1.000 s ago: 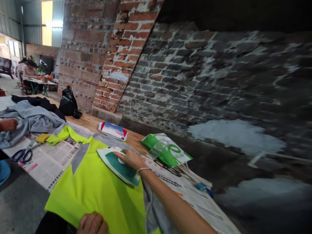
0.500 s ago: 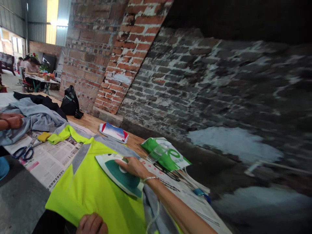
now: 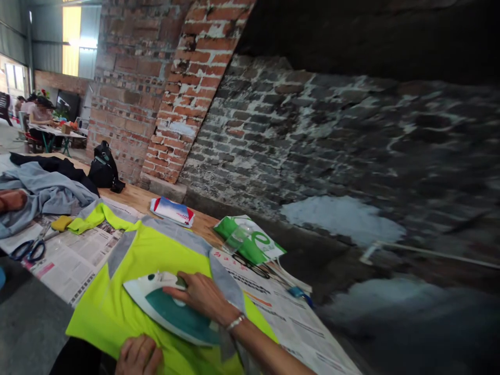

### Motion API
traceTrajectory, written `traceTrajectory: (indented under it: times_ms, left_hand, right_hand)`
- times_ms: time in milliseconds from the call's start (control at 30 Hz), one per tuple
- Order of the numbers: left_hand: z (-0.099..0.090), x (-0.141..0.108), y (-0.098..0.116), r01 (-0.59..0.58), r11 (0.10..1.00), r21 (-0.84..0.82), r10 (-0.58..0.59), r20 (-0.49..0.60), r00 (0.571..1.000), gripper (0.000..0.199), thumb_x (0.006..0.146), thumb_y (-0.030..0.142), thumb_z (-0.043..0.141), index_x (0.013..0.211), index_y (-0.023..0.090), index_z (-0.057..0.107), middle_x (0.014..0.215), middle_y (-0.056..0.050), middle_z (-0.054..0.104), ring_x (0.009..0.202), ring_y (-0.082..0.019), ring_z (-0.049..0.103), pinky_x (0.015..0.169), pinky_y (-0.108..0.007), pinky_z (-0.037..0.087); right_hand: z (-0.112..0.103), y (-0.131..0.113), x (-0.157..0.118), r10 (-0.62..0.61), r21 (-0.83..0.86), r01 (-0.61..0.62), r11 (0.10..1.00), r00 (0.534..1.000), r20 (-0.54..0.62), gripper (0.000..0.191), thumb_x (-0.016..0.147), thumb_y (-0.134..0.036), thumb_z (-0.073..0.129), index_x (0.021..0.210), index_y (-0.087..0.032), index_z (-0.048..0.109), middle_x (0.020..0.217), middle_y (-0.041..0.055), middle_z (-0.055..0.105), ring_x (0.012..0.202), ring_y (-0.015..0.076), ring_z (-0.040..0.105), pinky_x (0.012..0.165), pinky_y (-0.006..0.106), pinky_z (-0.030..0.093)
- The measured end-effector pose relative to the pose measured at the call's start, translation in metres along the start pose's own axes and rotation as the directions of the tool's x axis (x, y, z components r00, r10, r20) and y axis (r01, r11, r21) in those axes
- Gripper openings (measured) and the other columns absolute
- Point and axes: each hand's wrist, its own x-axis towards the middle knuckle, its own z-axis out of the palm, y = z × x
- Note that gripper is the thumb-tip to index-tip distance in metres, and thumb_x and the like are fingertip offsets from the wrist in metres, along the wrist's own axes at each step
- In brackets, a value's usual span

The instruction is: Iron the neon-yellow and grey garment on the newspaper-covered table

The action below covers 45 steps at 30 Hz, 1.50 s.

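A neon yellow and grey long-sleeved shirt (image 3: 156,247) lies spread on the newspaper-covered table. My right hand (image 3: 201,294) is closed around the handle of a white and teal iron (image 3: 175,315), whose tip points left. The iron's soleplate rests on the shirt's yellow body, close to the near hem. At the bottom of the view, my left hand (image 3: 138,355) has its fingers curled over the shirt's near edge, left of the iron; its thumb is hidden. The grey part beside my right wrist is partly covered by my forearm.
Blue-handled scissors (image 3: 29,250) and a yellow sponge-like block (image 3: 61,223) lie at left. Another person's hand (image 3: 12,200) rests on grey cloth (image 3: 58,190). Behind are a black bag (image 3: 103,165), a folded white-blue-red item (image 3: 172,210) and a green bag (image 3: 252,239) near the brick wall.
My right hand has slid the iron toward me and the shirt's near hem. My left hand stays at the hem. The view has turned slightly right.
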Motion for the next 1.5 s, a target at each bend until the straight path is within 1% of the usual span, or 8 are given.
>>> traceTrajectory:
  times_ms: [333, 500, 600, 700, 967, 1100, 1233, 1500]
  left_hand:
    - [-0.008, 0.012, 0.003, 0.010, 0.999, -0.046, -0.008, 0.035, 0.999, 0.041, 0.102, 0.046, 0.040, 0.096, 0.023, 0.073, 0.089, -0.004, 0.074, 0.098, -0.016, 0.065, 0.108, -0.030, 0.035]
    - [-0.004, 0.011, 0.004, -0.005, 1.000, -0.007, 0.005, -0.002, 1.000, 0.055, 0.107, 0.046, 0.025, 0.090, 0.024, 0.073, 0.085, -0.002, 0.072, 0.093, -0.015, 0.063, 0.103, -0.028, 0.036]
    - [-0.004, 0.008, 0.003, -0.033, 0.999, -0.008, 0.034, 0.026, 0.999, 0.055, 0.107, 0.045, 0.025, 0.092, 0.024, 0.073, 0.088, -0.002, 0.071, 0.095, -0.015, 0.062, 0.101, -0.029, 0.037]
    - [-0.006, 0.004, 0.002, -0.043, 0.999, -0.009, 0.044, 0.072, 0.996, 0.049, 0.104, 0.050, 0.032, 0.098, 0.024, 0.073, 0.091, -0.003, 0.070, 0.097, -0.017, 0.061, 0.102, -0.030, 0.037]
    - [-0.008, 0.001, -0.001, -0.012, 0.999, -0.045, 0.016, 0.082, 0.997, 0.041, 0.103, 0.048, 0.037, 0.104, 0.022, 0.069, 0.096, -0.003, 0.071, 0.102, -0.016, 0.061, 0.107, -0.029, 0.034]
    - [-0.004, -0.005, -0.003, -0.029, 0.999, -0.025, 0.031, 0.055, 0.998, 0.042, 0.101, 0.050, 0.038, 0.103, 0.024, 0.070, 0.096, -0.004, 0.071, 0.099, -0.017, 0.062, 0.105, -0.031, 0.036]
    - [-0.005, 0.001, -0.002, -0.015, 0.999, -0.035, 0.016, 0.032, 0.999, 0.039, 0.101, 0.047, 0.040, 0.100, 0.023, 0.071, 0.093, -0.004, 0.072, 0.098, -0.017, 0.063, 0.106, -0.030, 0.036]
    - [-0.007, 0.022, 0.006, 0.014, 1.000, -0.014, -0.014, -0.019, 1.000, 0.052, 0.107, 0.043, 0.027, 0.088, 0.023, 0.071, 0.083, -0.002, 0.073, 0.091, -0.014, 0.065, 0.110, -0.028, 0.034]
  right_hand:
    - [-0.006, 0.066, 0.112, 0.278, 0.042, -0.275, 0.961, 0.954, -0.116, 0.071, 0.093, -0.076, 0.041, 0.117, -0.018, 0.072, 0.113, 0.0187, 0.074, 0.110, 0.0298, 0.068, 0.087, 0.034, 0.048]
    - [-0.004, 0.089, 0.141, 0.378, 0.044, -0.376, 0.926, 0.914, -0.144, 0.073, 0.094, -0.074, 0.040, 0.118, -0.013, 0.073, 0.118, 0.0235, 0.071, 0.113, 0.0323, 0.067, 0.090, 0.035, 0.047]
    - [-0.005, 0.090, 0.139, 0.371, 0.056, -0.366, 0.929, 0.919, -0.132, 0.073, 0.094, -0.073, 0.041, 0.111, -0.010, 0.074, 0.113, 0.0239, 0.073, 0.109, 0.0318, 0.068, 0.085, 0.034, 0.047]
    - [-0.004, 0.080, 0.118, 0.268, 0.117, -0.262, 0.958, 0.963, -0.037, 0.067, 0.092, -0.074, 0.044, 0.101, -0.014, 0.075, 0.101, 0.0157, 0.077, 0.096, 0.0265, 0.071, 0.076, 0.029, 0.046]
    - [0.003, 0.012, 0.006, -0.063, 0.112, 0.059, 0.992, 0.998, 0.030, 0.059, 0.088, -0.077, 0.050, 0.087, -0.022, 0.071, 0.081, 0.0076, 0.076, 0.079, 0.0229, 0.070, 0.063, 0.027, 0.037]
    - [0.003, -0.006, -0.022, -0.069, 0.066, 0.065, 0.996, 0.996, 0.059, 0.058, 0.089, -0.076, 0.051, 0.094, -0.023, 0.072, 0.082, 0.0087, 0.076, 0.084, 0.0254, 0.071, 0.066, 0.027, 0.038]
    - [0.003, 0.002, -0.004, -0.032, 0.016, 0.032, 0.999, 0.999, 0.003, 0.063, 0.087, -0.079, 0.050, 0.102, -0.022, 0.072, 0.092, 0.0119, 0.077, 0.093, 0.0280, 0.071, 0.073, 0.029, 0.042]
    - [-0.007, 0.054, 0.091, 0.167, 0.009, -0.166, 0.986, 0.983, -0.081, 0.063, 0.094, -0.072, 0.045, 0.111, -0.019, 0.074, 0.107, 0.0167, 0.076, 0.103, 0.0290, 0.070, 0.081, 0.032, 0.047]
